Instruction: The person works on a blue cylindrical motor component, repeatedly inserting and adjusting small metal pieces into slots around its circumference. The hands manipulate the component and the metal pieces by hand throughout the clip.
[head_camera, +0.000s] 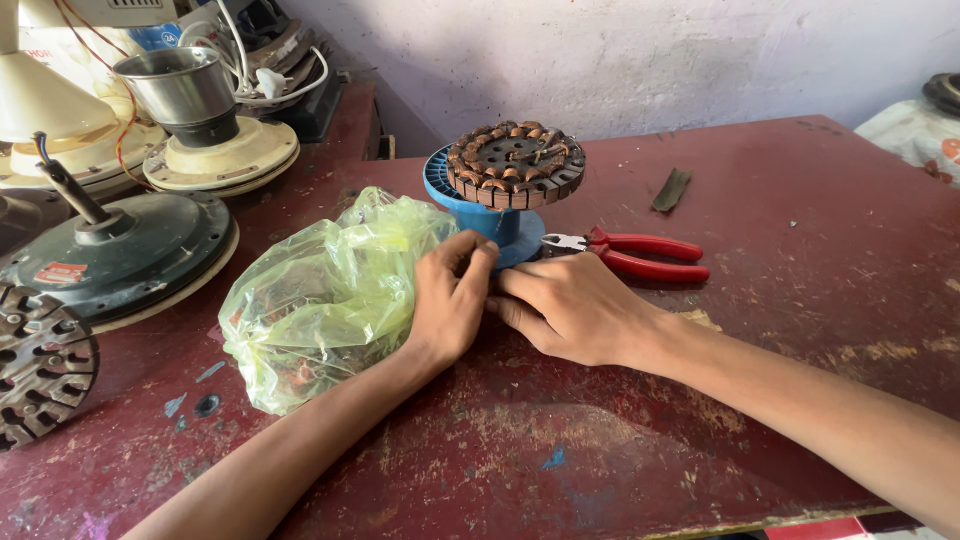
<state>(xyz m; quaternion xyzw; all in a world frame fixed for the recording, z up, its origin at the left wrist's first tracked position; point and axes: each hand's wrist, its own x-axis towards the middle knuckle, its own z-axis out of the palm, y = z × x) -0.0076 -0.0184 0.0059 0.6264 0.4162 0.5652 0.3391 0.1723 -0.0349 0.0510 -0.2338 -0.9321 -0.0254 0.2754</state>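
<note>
My left hand (450, 295) and my right hand (570, 305) meet fingertip to fingertip on the red table, just in front of a blue plastic stand (495, 222). What they pinch between them is too small to make out. A round wound motor stator (515, 163) with copper coils lies on top of the stand. My left hand rests against a crumpled yellow-green plastic bag (325, 295). Red-handled pliers (630, 253) lie just beyond my right hand.
A dark fan motor housing with a shaft (115, 250) and a bare stator core (40, 365) sit at the left. Behind them stand a steel cup on a cream base (200, 120) and wires. A small dark strip (672, 190) lies at the back.
</note>
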